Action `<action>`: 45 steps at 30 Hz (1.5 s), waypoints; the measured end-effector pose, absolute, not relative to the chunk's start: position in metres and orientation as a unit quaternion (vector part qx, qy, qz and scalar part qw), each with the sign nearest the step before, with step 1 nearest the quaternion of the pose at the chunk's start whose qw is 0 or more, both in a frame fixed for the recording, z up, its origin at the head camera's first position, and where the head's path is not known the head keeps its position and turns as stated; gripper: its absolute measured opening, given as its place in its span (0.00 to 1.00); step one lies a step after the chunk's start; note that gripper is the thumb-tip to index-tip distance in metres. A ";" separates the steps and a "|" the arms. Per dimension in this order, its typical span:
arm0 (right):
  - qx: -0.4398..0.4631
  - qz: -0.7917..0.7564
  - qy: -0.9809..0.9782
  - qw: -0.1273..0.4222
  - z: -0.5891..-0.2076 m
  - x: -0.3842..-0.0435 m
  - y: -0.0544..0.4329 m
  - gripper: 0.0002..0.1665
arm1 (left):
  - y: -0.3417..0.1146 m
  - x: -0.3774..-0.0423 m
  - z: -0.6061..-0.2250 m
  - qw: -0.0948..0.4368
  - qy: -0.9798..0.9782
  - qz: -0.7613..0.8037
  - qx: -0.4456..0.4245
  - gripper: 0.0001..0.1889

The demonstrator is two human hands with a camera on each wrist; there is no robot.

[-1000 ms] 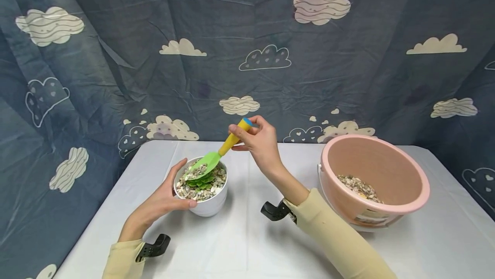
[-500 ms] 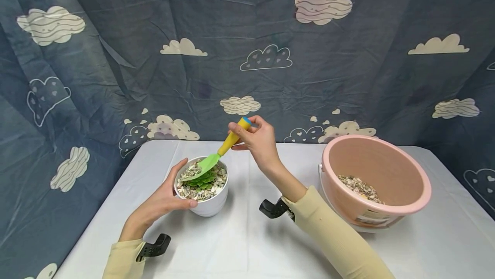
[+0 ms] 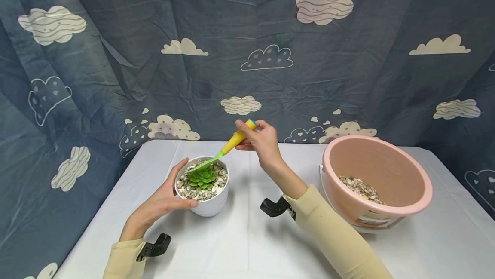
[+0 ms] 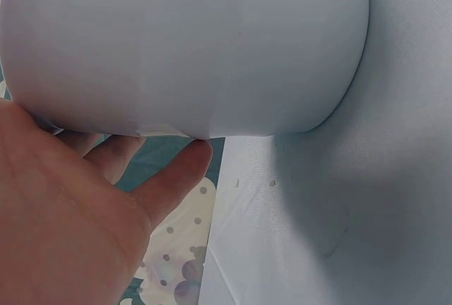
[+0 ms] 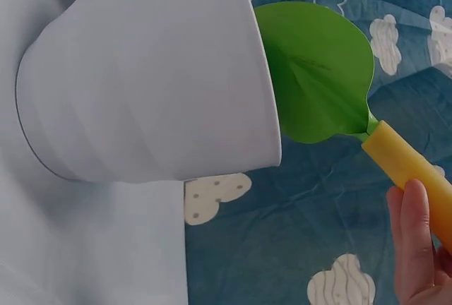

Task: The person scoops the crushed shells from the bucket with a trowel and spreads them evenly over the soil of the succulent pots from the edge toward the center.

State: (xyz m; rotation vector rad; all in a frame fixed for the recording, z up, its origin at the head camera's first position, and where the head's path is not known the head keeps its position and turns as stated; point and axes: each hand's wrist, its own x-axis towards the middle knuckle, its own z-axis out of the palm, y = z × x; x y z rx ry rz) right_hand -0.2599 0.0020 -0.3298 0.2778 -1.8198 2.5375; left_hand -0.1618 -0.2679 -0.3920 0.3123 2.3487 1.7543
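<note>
A white flower pot (image 3: 209,206) stands on the table, filled with pale pebbles (image 3: 185,191) around a green succulent (image 3: 202,179). My left hand (image 3: 160,201) holds the pot from its left side, thumb at the front and fingers reaching behind. In the left wrist view, fingertips (image 4: 198,151) rest against the smooth pot wall. My right hand (image 3: 264,143) grips the yellow handle of a toy trowel (image 3: 234,142) over the pot. Its green blade (image 5: 325,72) is turned on edge, dipping inside the rim beside the succulent's far leaves.
To the right sits a pink bucket (image 3: 406,180) with a layer of pebbles (image 3: 361,188) at its bottom. A white cloth covers the table (image 3: 247,244). Behind hangs a dark blue curtain (image 3: 216,77) with cloud prints.
My right hand has tipped the trowel onto its edge and shifted slightly right. Pebbles that lay on the blade have slid into the pot, and more of the succulent shows. The left hand stays put.
</note>
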 end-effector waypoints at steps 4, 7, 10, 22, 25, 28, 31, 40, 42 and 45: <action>0.069 0.815 -0.576 0.000 -0.331 -0.262 0.006 0.24 | -0.267 -0.162 -0.392 0.096 0.793 0.592 0.107 0.61; 0.044 0.821 -0.570 -0.011 -0.333 -0.263 0.010 0.26 | -0.267 -0.162 -0.391 0.098 0.793 0.592 0.106 0.61; 0.022 0.827 -0.561 -0.028 -0.336 -0.262 0.015 0.27 | -0.267 -0.161 -0.391 0.099 0.791 0.594 0.105 0.61; -0.031 0.847 -0.522 -0.101 -0.351 -0.255 0.029 0.31 | -0.267 -0.161 -0.390 0.092 0.794 0.592 0.105 0.61; -0.037 0.851 -0.514 -0.105 -0.355 -0.253 0.031 0.31 | -0.267 -0.161 -0.390 0.089 0.794 0.592 0.106 0.61; -0.043 0.853 -0.509 -0.104 -0.357 -0.250 0.033 0.30 | -0.266 -0.160 -0.389 0.090 0.796 0.590 0.102 0.62; -0.039 0.857 -0.504 -0.098 -0.359 -0.244 0.035 0.29 | -0.265 -0.160 -0.388 0.092 0.798 0.587 0.101 0.62; 0.020 0.872 -0.485 -0.059 -0.354 -0.222 0.043 0.27 | -0.266 -0.158 -0.386 0.106 0.806 0.576 0.087 0.61; 0.028 0.872 -0.485 -0.051 -0.352 -0.217 0.045 0.28 | -0.266 -0.158 -0.386 0.108 0.806 0.577 0.084 0.61; 0.040 0.872 -0.486 -0.038 -0.349 -0.211 0.048 0.27 | -0.266 -0.158 -0.385 0.107 0.807 0.575 0.085 0.60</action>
